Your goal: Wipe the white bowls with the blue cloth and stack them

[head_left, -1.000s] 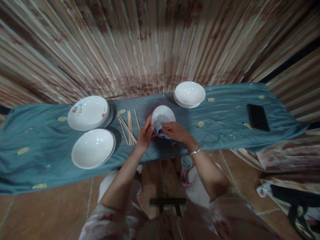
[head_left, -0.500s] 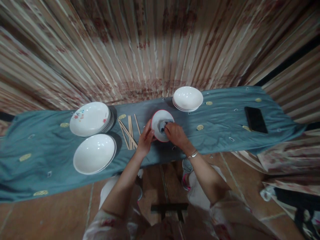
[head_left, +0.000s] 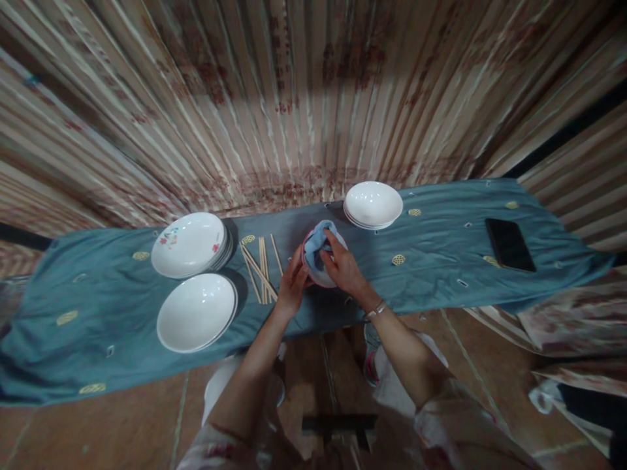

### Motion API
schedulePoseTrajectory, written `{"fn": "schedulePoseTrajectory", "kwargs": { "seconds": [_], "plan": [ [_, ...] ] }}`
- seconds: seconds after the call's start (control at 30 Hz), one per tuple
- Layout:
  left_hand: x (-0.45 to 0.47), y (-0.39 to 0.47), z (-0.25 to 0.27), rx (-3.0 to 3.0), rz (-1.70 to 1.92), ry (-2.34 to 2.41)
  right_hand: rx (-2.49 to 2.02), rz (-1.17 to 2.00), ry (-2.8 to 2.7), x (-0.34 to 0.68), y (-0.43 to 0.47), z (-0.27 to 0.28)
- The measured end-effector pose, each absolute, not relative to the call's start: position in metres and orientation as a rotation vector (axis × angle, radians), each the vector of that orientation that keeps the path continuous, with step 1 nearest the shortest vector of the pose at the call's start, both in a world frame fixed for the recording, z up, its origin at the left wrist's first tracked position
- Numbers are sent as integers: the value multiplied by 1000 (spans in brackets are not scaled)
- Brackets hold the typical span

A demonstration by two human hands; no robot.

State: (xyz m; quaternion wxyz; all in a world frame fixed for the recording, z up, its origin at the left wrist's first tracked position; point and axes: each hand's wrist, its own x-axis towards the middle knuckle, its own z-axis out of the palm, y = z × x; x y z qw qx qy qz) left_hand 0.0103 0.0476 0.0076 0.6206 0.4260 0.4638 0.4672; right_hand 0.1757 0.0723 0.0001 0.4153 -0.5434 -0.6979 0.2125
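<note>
A white bowl with a red rim [head_left: 325, 281] is held over the middle of the cloth-covered table. My left hand [head_left: 294, 281] grips its left side, thumb near the rim and fingers around the outside. A light blue cloth [head_left: 319, 236] lies bunched in the bowl and over its far left rim. My right hand [head_left: 343, 266] holds this cloth against the bowl, with the index finger pressed on it. Part of the bowl is hidden by the cloth and my right hand. Just left of my left hand lie several wooden chopsticks [head_left: 264, 267], some crossed.
Left on the teal tablecloth [head_left: 117, 294] stand a stack of flower-patterned plates [head_left: 191, 243] and a stack of white bowls [head_left: 196, 312]. More white bowls [head_left: 373, 203] are stacked at the back, right of centre. A black phone or tablet [head_left: 510, 244] lies at the right. A pleated curtain [head_left: 304, 98] hangs behind.
The cloth has come up from the bowl's inside to its far left rim and is spread wider. My right hand's fingers have extended over it. The whole view has shifted slightly.
</note>
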Motion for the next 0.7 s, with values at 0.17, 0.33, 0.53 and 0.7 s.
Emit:
{"fn": "schedulePoseTrajectory", "kwargs": {
  "seconds": [0.17, 0.33, 0.53, 0.7],
  "plan": [
    [10, 47, 9, 956, 1075, 1054, -1299, 701, -1638, 171, 75, 5],
    [9, 47, 9, 937, 1087, 1028, -1163, 856, -1568, 166, 77, 5],
    [10, 47, 8, 921, 1091, 1065, -1002, 1077, -1546, 170, 78, 7],
    [11, 45, 12, 915, 1111, 1092, -970, 1259, -1531, 173, 75, 14]
  ]
}}
